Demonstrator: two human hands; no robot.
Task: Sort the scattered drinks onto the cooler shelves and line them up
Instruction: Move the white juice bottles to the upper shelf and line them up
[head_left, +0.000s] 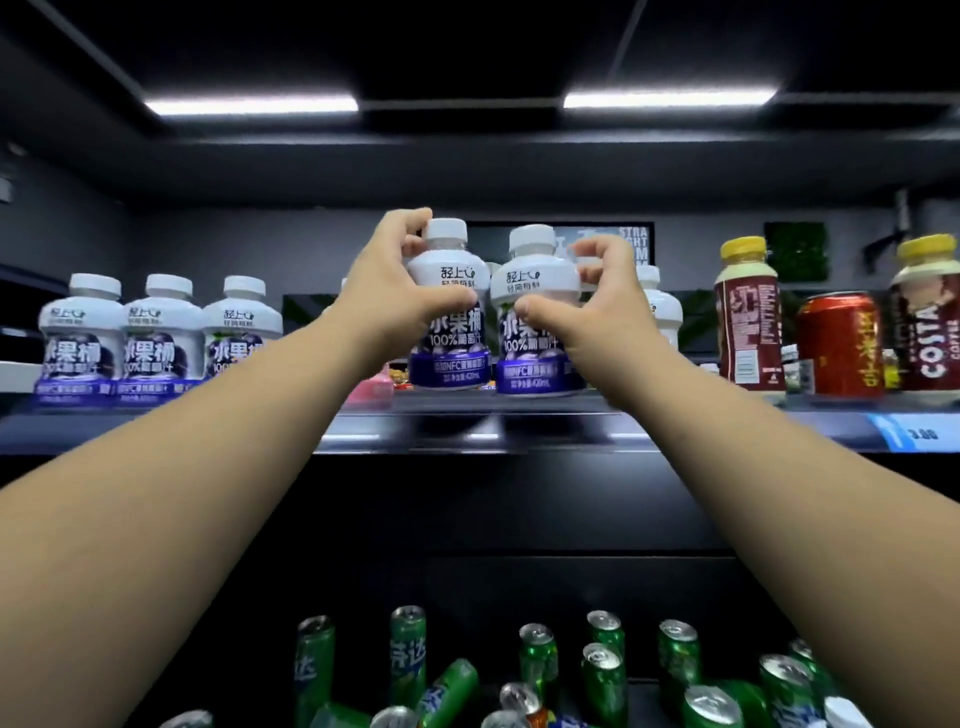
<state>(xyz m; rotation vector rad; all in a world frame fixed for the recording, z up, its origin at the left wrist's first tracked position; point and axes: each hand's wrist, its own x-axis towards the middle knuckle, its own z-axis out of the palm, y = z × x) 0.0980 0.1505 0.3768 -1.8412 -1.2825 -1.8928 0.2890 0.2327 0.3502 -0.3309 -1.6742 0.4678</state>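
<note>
Room dim. Two long white ceiling light strips (252, 105), slightly bloomed, are the main source. Silver tops of green metal cans (602, 680) catch glints. Frame soft throughout. Wide-angle bowing tilts the brown plastic coffee bottle (930, 317) at right edge.

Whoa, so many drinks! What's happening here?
A person is stocking a drinks cooler. Their left hand grips one white juice bottle and their right hand grips a second white juice bottle beside it, both upright at the front of the upper shelf. Three matching bottles stand in a row to the left, with brown coffee bottles and a red can on the right. Below, green cans are a jumble, some upright, some tipped over.
</note>
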